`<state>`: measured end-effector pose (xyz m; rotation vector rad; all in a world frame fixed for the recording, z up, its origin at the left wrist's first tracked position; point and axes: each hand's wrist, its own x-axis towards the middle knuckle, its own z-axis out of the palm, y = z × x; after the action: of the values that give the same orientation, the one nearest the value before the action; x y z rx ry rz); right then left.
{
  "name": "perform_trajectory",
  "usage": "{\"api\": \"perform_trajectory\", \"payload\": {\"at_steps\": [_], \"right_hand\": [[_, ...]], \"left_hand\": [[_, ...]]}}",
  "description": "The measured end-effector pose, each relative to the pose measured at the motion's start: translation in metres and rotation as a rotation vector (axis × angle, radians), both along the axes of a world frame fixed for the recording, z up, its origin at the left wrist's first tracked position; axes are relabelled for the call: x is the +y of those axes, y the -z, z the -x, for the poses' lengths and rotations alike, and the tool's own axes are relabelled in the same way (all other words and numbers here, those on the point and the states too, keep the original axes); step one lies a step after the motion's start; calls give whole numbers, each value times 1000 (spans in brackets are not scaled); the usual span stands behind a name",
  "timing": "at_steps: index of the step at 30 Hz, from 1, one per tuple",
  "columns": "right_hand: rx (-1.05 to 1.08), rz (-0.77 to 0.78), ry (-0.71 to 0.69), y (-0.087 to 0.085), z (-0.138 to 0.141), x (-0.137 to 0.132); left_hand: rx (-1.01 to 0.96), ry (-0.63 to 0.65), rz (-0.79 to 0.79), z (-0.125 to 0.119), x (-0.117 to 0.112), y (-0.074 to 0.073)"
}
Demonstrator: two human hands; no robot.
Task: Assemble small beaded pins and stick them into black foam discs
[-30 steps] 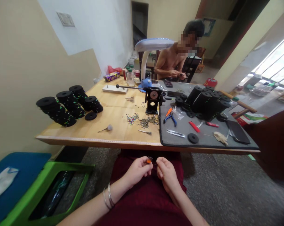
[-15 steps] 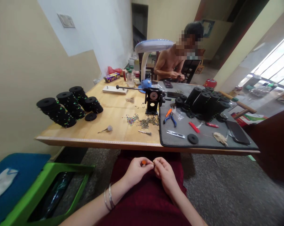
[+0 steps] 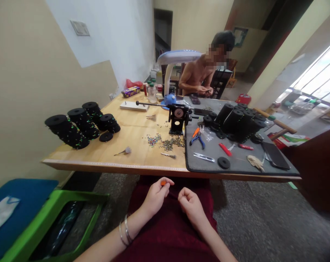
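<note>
Over the dark red cloth [image 3: 159, 233] on my lap, my left hand [image 3: 155, 198] is closed round a small orange piece [image 3: 163, 183] that shows between the fingers. What kind of thing it is cannot be made out. Just to the right, my right hand [image 3: 191, 203] is curled up, fingers pressed together; whatever they pinch, if anything, is hidden. The hands are a little apart, in front of the table edge. Nearest on the table are a thin brush-like bundle [image 3: 169, 155], a heap of small metal pieces [image 3: 172, 143] and some colourful beads [image 3: 153, 140].
A black winding device [image 3: 178, 118] stands mid-table before a lamp [image 3: 180, 55]. Black spools [image 3: 58, 123] are stacked at left, more [image 3: 233, 120] at right on a grey mat [image 3: 241, 168] with pliers [image 3: 198, 140] and thread snips [image 3: 203, 157]. Another person [image 3: 193, 76] sits across.
My hands have come apart from where their fingertips met. The left moved slightly up and left with the orange piece; the right curled and lowered slightly. The view shifted a little.
</note>
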<state>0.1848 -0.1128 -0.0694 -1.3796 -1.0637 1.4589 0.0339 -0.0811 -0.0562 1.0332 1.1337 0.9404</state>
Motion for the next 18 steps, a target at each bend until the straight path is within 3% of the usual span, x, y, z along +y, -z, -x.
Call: {"api": "perform_trajectory", "payload": {"at_steps": [6, 15, 18], "right_hand": [[256, 60, 126, 1, -2, -2], [256, -4, 113, -3, -3, -6], [233, 6, 75, -3, -2, -6]], "left_hand": [[-84, -90, -18, 11, 7, 2], [-43, 209, 71, 7, -4, -10], [-14, 200, 26, -1, -3, -16]]}}
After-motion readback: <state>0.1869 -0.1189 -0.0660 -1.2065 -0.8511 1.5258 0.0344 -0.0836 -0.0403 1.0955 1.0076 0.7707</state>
